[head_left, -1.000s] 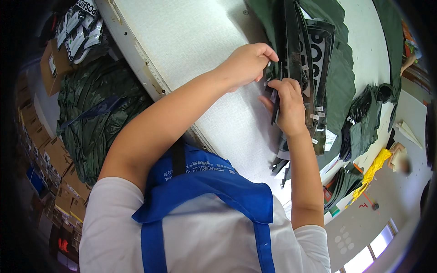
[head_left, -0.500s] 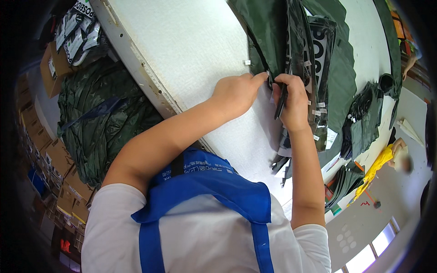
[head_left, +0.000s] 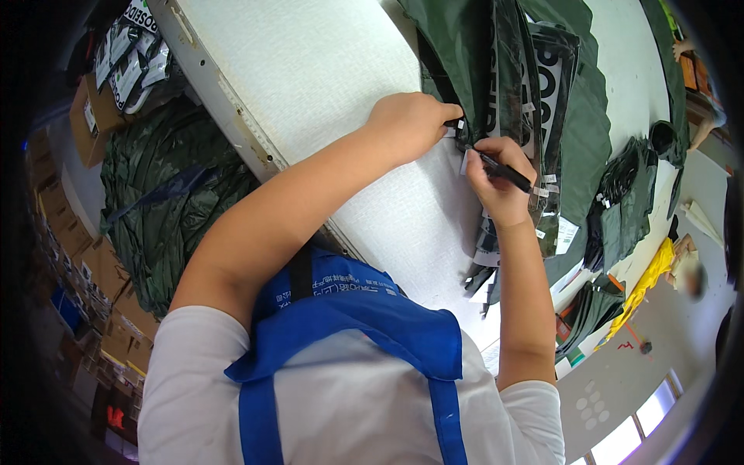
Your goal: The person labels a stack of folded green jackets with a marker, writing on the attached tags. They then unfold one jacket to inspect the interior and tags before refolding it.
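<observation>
In my right hand (head_left: 505,186) is a black marker pen (head_left: 511,175), its tip end pointing up and left at the edge of a dark green coated fabric piece (head_left: 457,46). The fingers wrap round the pen in a writing grip. My left hand (head_left: 407,124), just to the left, pinches a black edge or strap of that fabric between thumb and forefinger. Close by the left fingertips shows a small white label (head_left: 459,126). Whether the pen tip touches the fabric or a tag, I cannot tell.
Clear plastic bags (head_left: 559,85) with bold print lie beside the green fabric on the white table (head_left: 310,70). A crumpled dark green heap (head_left: 167,201) and cardboard boxes (head_left: 93,120) sit left of the table edge. Folded green items (head_left: 624,201) lie to the right.
The pen in my right hand has swung from pointing downward to lying tilted, its back end to the lower right. My left hand has shifted slightly up, and a white label now shows by its fingertips.
</observation>
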`<state>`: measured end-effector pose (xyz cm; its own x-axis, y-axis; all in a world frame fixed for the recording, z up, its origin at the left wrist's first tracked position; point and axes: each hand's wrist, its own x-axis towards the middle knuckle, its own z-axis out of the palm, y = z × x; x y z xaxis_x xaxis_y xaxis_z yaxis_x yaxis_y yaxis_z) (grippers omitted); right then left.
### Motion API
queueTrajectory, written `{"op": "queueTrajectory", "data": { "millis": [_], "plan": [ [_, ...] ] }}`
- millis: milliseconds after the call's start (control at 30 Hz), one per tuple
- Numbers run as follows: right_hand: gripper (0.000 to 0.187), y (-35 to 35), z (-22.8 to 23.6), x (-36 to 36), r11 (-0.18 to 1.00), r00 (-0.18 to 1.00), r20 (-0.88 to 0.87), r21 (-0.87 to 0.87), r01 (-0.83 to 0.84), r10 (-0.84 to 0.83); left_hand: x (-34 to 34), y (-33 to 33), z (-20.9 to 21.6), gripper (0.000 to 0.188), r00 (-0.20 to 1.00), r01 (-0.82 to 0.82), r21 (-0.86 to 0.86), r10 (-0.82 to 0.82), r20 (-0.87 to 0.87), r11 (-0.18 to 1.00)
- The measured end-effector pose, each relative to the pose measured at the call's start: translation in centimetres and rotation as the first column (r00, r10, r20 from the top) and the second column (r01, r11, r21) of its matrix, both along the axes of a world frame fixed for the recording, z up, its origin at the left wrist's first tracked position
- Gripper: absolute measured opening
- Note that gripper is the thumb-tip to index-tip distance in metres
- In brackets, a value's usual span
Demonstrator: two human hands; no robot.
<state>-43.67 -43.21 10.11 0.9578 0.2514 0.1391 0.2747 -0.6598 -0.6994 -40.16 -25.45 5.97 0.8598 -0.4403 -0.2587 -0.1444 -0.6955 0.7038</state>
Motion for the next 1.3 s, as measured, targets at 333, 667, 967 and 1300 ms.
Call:
{"op": "queueTrajectory", "data": {
  "millis": [333,667,967,1300],
  "plan": [
    [0.016,0.5,-1.0,0.3,0.992,0.987,0.137,-0.103,-0.068,0.082,-0.2,-0.1,-0.2,0.030,0.998,-0.020,-0.006,0.021,0.061,1.000],
    [0.017,0.7,-1.7,0.4,0.985,0.981,0.159,-0.152,-0.083,0.108,-0.2,-0.1,-0.1,0.031,0.999,-0.027,-0.020,0.027,0.029,0.999],
    [0.016,0.8,-0.8,0.4,0.999,0.997,0.073,-0.014,-0.036,0.037,0.0,0.1,-0.2,0.031,0.998,-0.049,-0.069,0.051,0.022,0.996],
    [0.017,3.1,3.0,-0.9,0.914,0.983,-0.041,0.378,-0.149,0.177,2.9,1.6,0.7,0.053,0.902,-0.359,-0.438,0.187,-0.388,0.824]
  ]
}}
